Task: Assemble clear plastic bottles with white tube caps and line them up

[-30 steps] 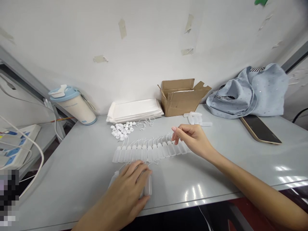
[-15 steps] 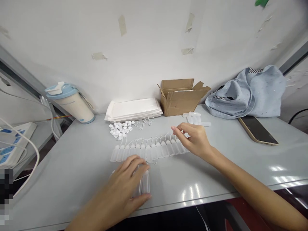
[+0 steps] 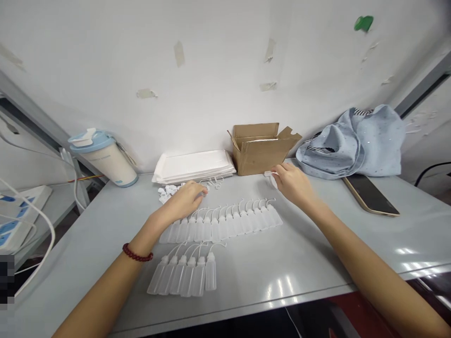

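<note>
My left hand is over the right side of the pile of white caps, its fingers curled together; what they hold, if anything, is hidden. Beyond its fingertips lie loose clear rings. My right hand reaches to the clear bottles in front of the cardboard box, its fingers closed on something pale and mostly covered. A long row of translucent bottles with thin strap tails lies across the table. Nearer the front edge is a shorter row of such bottles, the rightmost one slightly apart.
White flat packets are stacked by the wall beside an open cardboard box. A tumbler leans at the left. To the right are a blue cloth bag and a phone. A power strip sits far left.
My left hand has moved from the front bottles up to the caps, uncovering the shorter row. My right hand has moved back from the long row to the bottles by the box. The view has shifted slightly.
</note>
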`<action>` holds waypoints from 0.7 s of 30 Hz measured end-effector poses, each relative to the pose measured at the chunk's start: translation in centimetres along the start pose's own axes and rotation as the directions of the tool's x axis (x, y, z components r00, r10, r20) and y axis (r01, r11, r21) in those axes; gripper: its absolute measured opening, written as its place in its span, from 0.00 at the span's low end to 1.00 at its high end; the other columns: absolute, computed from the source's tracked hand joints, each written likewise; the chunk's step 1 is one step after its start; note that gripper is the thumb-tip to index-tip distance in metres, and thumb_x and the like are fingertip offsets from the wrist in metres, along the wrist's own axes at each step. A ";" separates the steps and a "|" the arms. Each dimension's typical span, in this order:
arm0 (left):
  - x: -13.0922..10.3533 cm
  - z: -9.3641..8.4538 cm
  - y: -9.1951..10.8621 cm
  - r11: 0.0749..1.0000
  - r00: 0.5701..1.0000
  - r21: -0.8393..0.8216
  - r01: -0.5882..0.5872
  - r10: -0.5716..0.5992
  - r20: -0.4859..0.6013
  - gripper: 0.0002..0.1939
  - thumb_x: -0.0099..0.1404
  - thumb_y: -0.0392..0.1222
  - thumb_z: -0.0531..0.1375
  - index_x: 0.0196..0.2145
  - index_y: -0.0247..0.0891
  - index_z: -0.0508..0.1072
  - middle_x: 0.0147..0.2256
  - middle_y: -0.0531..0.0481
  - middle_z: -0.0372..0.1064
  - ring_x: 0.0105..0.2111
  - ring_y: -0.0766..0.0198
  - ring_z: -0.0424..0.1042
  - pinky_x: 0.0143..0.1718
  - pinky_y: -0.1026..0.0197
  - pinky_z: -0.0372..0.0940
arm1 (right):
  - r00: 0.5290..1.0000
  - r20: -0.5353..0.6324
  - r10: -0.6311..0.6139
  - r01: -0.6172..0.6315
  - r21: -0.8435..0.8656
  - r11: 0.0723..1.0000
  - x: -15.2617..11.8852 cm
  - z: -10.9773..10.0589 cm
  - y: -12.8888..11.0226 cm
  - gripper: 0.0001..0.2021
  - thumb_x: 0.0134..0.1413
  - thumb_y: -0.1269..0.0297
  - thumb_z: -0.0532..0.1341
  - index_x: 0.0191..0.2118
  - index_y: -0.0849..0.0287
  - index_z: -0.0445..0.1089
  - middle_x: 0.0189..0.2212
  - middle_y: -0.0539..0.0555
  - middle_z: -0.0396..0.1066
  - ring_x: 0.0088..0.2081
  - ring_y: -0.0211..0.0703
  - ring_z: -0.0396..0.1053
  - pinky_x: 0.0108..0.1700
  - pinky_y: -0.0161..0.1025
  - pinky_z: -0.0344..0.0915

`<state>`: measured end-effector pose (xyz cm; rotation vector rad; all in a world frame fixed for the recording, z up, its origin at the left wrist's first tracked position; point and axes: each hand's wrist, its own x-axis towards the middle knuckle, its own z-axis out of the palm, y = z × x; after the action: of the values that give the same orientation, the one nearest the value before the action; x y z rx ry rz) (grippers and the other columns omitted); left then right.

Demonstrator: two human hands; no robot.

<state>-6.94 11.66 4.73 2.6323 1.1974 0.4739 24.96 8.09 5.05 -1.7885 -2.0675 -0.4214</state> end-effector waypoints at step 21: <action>-2.7 0.2 1.9 0.987 0.946 -0.118 0.111 -0.142 -0.293 0.15 0.65 0.37 0.51 0.47 0.35 0.71 0.49 0.42 0.70 0.48 0.53 0.69 0.47 0.49 0.67 | 0.972 0.225 0.075 -0.054 -0.100 0.994 -0.1 2.1 2.0 0.19 0.54 0.78 0.51 0.43 0.59 0.76 0.43 0.61 0.76 0.43 0.54 0.69 0.36 0.42 0.56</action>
<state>-7.24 8.32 4.65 2.4399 1.3788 0.9114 26.77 9.28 3.11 -2.0378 -2.1646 -0.3104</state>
